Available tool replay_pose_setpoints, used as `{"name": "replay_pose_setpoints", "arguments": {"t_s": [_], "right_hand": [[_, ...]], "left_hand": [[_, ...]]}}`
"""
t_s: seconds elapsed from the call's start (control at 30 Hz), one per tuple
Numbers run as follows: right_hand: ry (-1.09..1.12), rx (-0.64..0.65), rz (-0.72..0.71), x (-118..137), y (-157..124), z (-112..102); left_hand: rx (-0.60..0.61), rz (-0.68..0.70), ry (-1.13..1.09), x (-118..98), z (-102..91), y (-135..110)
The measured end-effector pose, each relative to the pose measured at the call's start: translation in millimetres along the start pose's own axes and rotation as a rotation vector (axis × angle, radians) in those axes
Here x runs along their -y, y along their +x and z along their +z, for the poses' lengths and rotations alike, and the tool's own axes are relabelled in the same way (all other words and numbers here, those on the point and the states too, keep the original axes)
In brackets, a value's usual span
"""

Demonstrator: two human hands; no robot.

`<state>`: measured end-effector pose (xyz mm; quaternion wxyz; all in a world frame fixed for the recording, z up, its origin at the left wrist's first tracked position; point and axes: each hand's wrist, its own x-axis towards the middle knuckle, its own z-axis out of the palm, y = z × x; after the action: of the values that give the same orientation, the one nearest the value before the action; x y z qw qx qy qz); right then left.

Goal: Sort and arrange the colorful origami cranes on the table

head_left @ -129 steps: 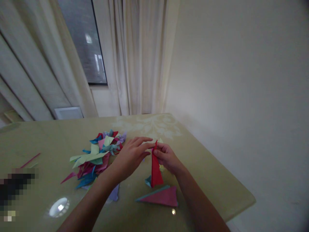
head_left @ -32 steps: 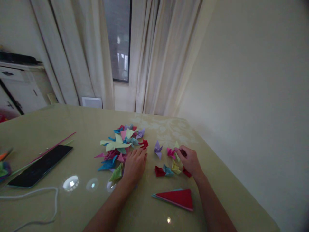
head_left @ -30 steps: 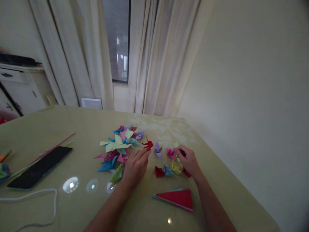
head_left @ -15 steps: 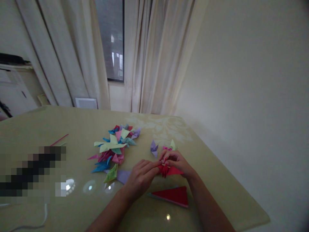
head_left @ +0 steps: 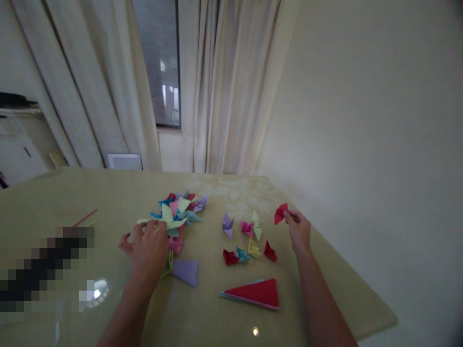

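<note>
Over the near left side of a pile of folded origami pieces (head_left: 177, 216), my left hand (head_left: 149, 246) is spread with its fingers apart; whether it touches the paper I cannot tell. My right hand (head_left: 299, 230), raised at the right, pinches a red origami piece (head_left: 280, 213) between thumb and fingers. Between the hands lie small folded pieces: a purple one (head_left: 227, 225), a magenta one (head_left: 247, 228), a pale green one (head_left: 256, 225), a dark red one (head_left: 230, 257), a light blue one (head_left: 242, 254), a yellow one (head_left: 254, 249) and another red one (head_left: 270, 251).
A stack of folded paper triangles (head_left: 253, 293), red on top, lies near the front. A purple folded paper (head_left: 186, 272) rests beside my left wrist. Far left is a thin pink stick (head_left: 85, 218) next to a blurred-out patch. The wall (head_left: 361, 144) borders the table's right side.
My hands have moved apart from the red paper they were both on. The left went left to the pile; the right rose to the right with a red piece, uncovering the small pieces.
</note>
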<state>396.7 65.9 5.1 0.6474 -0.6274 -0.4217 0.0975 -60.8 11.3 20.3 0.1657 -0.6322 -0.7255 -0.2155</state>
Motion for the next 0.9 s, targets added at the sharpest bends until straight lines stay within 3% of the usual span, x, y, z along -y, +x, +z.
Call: {"name": "replay_pose_setpoints", "arguments": {"t_s": [0.1, 0.27, 0.37, 0.47, 0.63, 0.7, 0.77, 0.9], "right_hand": [[-0.103, 0.040, 0.025, -8, 0, -1], [-0.248, 0.099, 0.036, -5, -6, 2], [-0.308, 0.132, 0.038, -1, -9, 3], [-0.347, 0.134, 0.023, 6, -12, 2], [-0.284, 0.164, -0.104, 39, -29, 10], [-0.152, 0.319, -0.240, 63, -45, 23], [-0.004, 0.579, -0.429, 91, -61, 39], [-0.010, 1.028, -0.646, 144, -80, 77]], "left_hand": [[-0.037, -0.057, -0.074, -1, -5.7, 3], [-0.412, -0.153, -0.364, -10, -19.7, 12], [-0.495, -0.168, -0.657, -19, -17.6, 11], [-0.416, -0.215, -0.968, -34, -11.9, 5], [-0.137, -0.140, -1.285, -66, -10.0, -9], [-0.032, -0.092, -1.321, -76, -9.5, -16], [0.063, -0.027, -1.347, -83, -8.0, -22], [0.161, 0.050, -1.368, -86, -4.2, -27]]}}
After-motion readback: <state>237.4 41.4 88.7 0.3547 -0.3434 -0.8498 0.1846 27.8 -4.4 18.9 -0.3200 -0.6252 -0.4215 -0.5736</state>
